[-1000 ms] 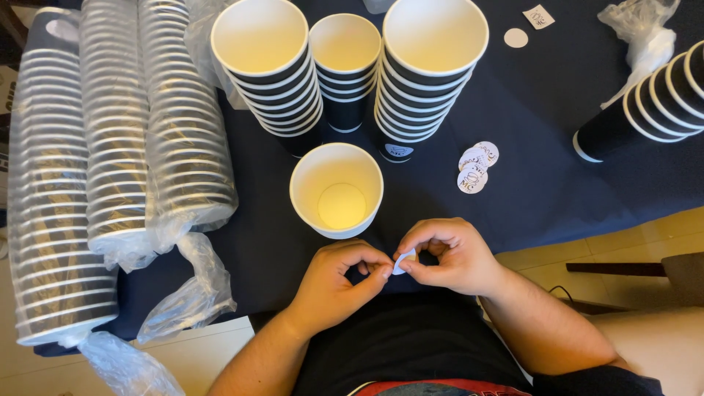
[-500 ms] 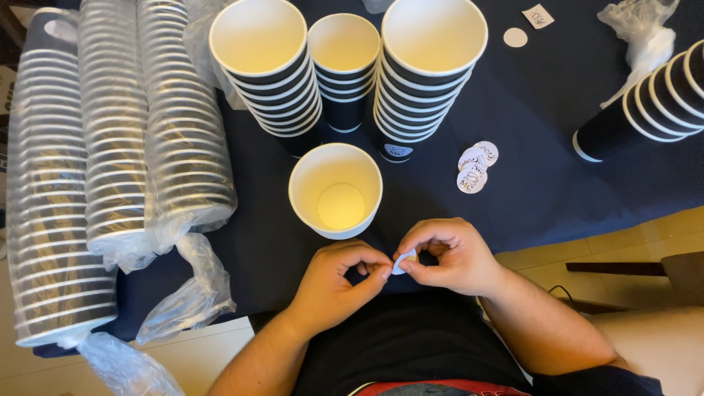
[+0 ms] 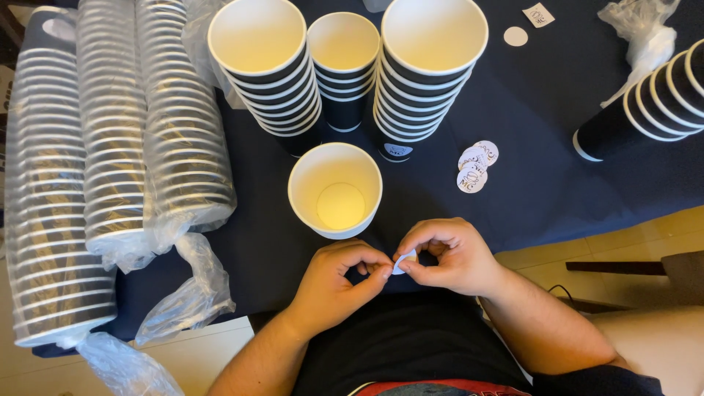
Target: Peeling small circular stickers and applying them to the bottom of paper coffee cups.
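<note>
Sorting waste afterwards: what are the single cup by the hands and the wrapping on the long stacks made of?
Single white-rimmed cup: seemingly paper, matt cream inside with a rolled rim. Clear wrapping on the lying stacks: thin plastic film, glossy, crinkled, see-through.

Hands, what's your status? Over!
Left hand and right hand both pinching a small round sticker. Single paper cup just ahead, nothing between.

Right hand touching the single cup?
Apart. Head view shows dark tablecloth between the right hand and the single cup; fingers pinch a small sticker.
</note>
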